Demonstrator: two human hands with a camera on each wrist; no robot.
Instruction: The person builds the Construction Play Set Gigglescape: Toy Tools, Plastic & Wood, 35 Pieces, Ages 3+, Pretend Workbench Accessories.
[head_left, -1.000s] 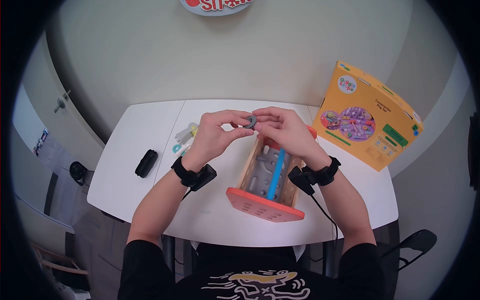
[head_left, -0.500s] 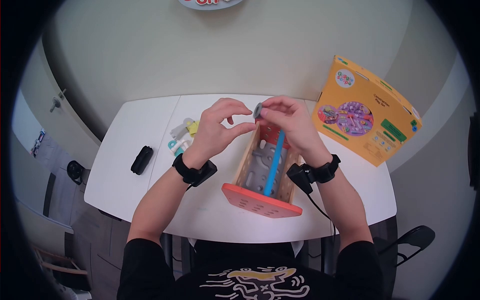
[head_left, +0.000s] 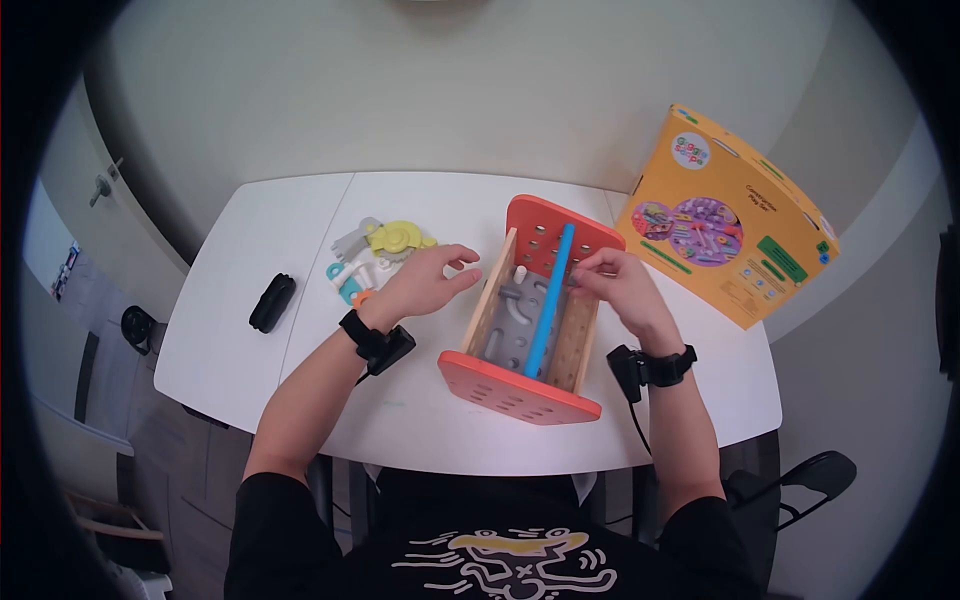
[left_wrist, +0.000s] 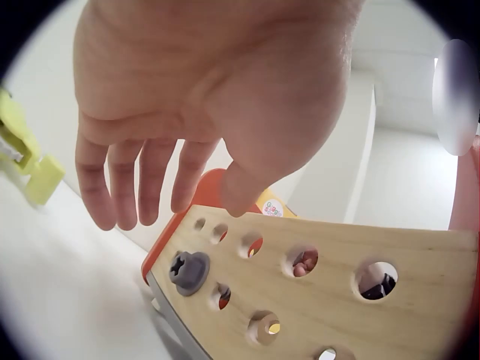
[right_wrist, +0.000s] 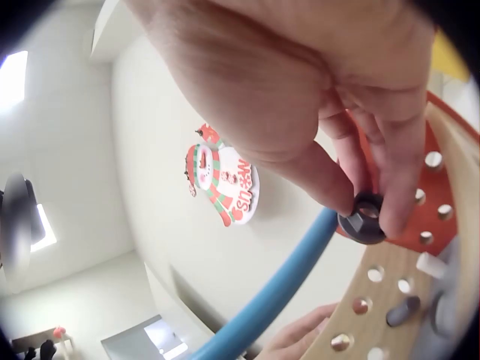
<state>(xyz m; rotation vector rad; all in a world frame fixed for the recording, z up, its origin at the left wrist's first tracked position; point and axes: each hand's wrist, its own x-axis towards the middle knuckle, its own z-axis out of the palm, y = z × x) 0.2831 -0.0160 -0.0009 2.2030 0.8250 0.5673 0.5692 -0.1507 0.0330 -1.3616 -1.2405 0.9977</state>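
Thumb and fingers of my right hand (head_left: pixel 625 290) pinch a dark grey toy nut (right_wrist: pixel 351 229), inside the toy toolbox (head_left: pixel 520 388) beside its blue handle bar (head_left: pixel 550 305). The box has red end panels and wooden sides full of holes. Through its left side runs a grey bolt, its cross-slotted head (left_wrist: pixel 180 270) outside and its shank (right_wrist: pixel 405 310) inside. My left hand (head_left: pixel 428 282) hovers just left of that side, fingers relaxed and holding nothing.
Left of the box lie a yellow toy piece (head_left: pixel 400 237), grey pieces and a teal piece (head_left: pixel 350 290). A black case (head_left: pixel 272 303) rests farther left on the white table (head_left: pixel 220 330). The yellow carton (head_left: pixel 740 220) stands at the back right.
Both hands were at the nut above the box; the left has let go and drawn back left and down. The right hand has carried the nut down into the box.
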